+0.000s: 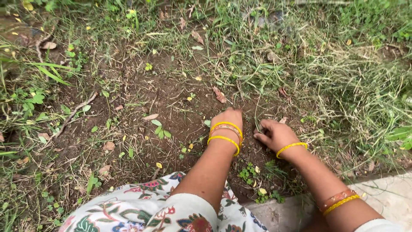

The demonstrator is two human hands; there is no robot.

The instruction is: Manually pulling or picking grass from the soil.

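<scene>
both of my hands are down on the bare soil patch [163,96], close together, knuckles toward twelve o'clock. my left hand [227,118] is curled with its fingers pressed into the dirt; whether it pinches anything i cannot tell, the fingertips are hidden. my right hand [274,133] sits just beside it at three o'clock, fingers bent inward toward nine o'clock, thumb tucked, touching the ground; it looks loosely clenched, nothing clearly in it. between the two hands, a thin grass stem [257,109] rises from the soil, its long axis running toward twelve o'clock. my right fingers are nearer its base than my left. more grass [343,77] spreads thick from one to three o'clock, and a small leafy weed [161,129] lies well apart at nine o'clock of my left hand.
</scene>
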